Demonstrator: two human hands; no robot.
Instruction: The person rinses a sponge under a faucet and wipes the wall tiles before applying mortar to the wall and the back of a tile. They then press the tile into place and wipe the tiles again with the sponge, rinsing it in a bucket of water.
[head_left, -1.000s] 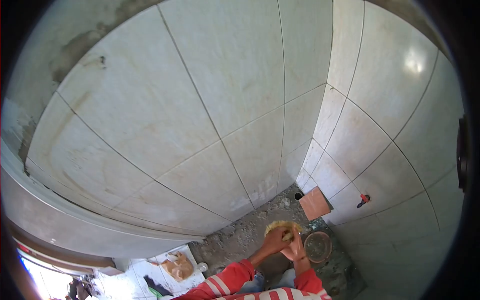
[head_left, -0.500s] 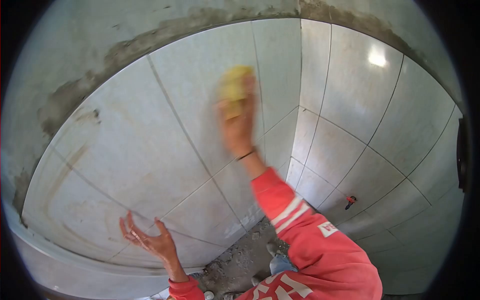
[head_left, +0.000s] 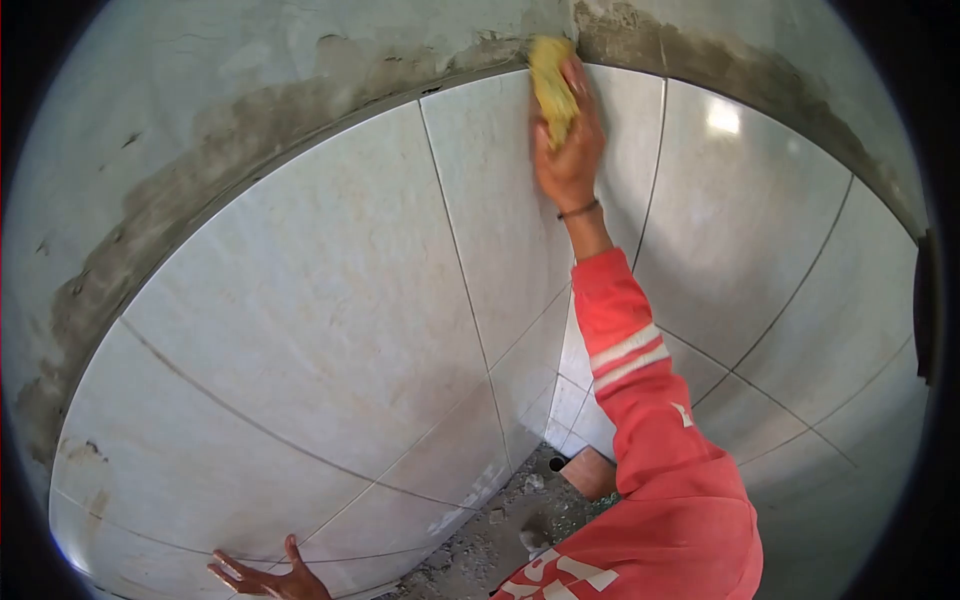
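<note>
A yellow sponge (head_left: 552,88) is gripped in my right hand (head_left: 575,155), up where the tiled wall meets the corner. The sponge lies against the top edge of the tiles, overlapping the rough cement strip above. My right arm reaches up in a red sleeve with white stripes. Low on the left, my left hand (head_left: 275,580) has its fingers spread and holds nothing, in front of the lower wall tiles. Pale wall tiles (head_left: 300,300) with dark joints fill the left side, with faint brownish smears on them.
Another tiled wall (head_left: 745,230) runs off to the right of the corner. Above the tiles is a band of rough cement (head_left: 290,120). On the floor (head_left: 470,545) lie rubble and grit, with a dark round hole (head_left: 557,464) beside a reddish-brown slab (head_left: 590,473).
My right hand has moved the sponge up and right, from the middle of the left wall to its top corner. The view has shifted; my left hand now sits lower in it.
</note>
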